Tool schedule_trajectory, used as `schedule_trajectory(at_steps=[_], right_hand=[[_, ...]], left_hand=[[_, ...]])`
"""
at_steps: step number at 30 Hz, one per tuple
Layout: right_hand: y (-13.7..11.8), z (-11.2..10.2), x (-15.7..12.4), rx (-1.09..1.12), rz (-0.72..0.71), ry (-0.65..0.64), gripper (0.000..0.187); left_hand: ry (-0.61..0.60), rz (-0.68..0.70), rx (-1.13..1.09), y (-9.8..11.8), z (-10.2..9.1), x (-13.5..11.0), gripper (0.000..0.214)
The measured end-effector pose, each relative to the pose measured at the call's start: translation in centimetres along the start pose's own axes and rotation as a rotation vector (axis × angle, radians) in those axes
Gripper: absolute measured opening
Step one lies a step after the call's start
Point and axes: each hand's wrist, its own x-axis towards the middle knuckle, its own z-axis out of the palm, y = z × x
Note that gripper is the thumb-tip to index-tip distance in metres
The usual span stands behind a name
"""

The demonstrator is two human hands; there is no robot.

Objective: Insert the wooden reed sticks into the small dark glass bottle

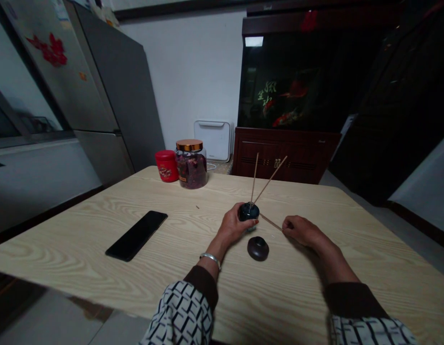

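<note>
- Left hand [234, 226], lower centre of the frame: curled closed around a small dark glazed pot [248, 212]; the pot's lower part is hidden by the fingers. A silver bangle [210, 259] is worn on the wrist.
- Right hand [303, 232], just right of centre: partly closed, with the tip of one thin wooden stick [270, 222] apparently pinched by the fingers; the exact grip is hard to make out.
- Sticks, three counted: two stand tilted in the top of the pot, spread apart; the third spans the gap between the pot and the right hand. Any further sticks inside the pot cannot be seen.
- Round dark lid [258, 248], one: set on the tabletop just below the pot, near both hands, touching neither.
- Black smartphone [136, 235], one: lying face-down or dark-screened, left of centre; which cannot be told.
- Light wood-grain table [81, 239], one: its near corners are cut off by the frame.
- Glass jar of dried flowers [191, 167], one, copper-coloured lid: far table edge, just beside a red tin [166, 166], also one.
- Aquarium [290, 81], one: upper right, dim, its contents hard to make out.
</note>
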Motion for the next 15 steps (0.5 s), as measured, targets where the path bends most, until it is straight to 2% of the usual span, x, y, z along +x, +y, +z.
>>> schedule_trajectory(at_steps=[11, 15], right_hand=[[0.05, 0.30, -0.04, 0.007, -0.057, 0.060, 0.013], [0.45, -0.10, 0.05, 0.110, -0.061, 0.215, 0.014]], left_hand=[[0.012, -0.004, -0.002, 0.45, 0.03, -0.06, 0.060], [0.009, -0.004, 0.001, 0.49, 0.03, -0.11, 0.059]])
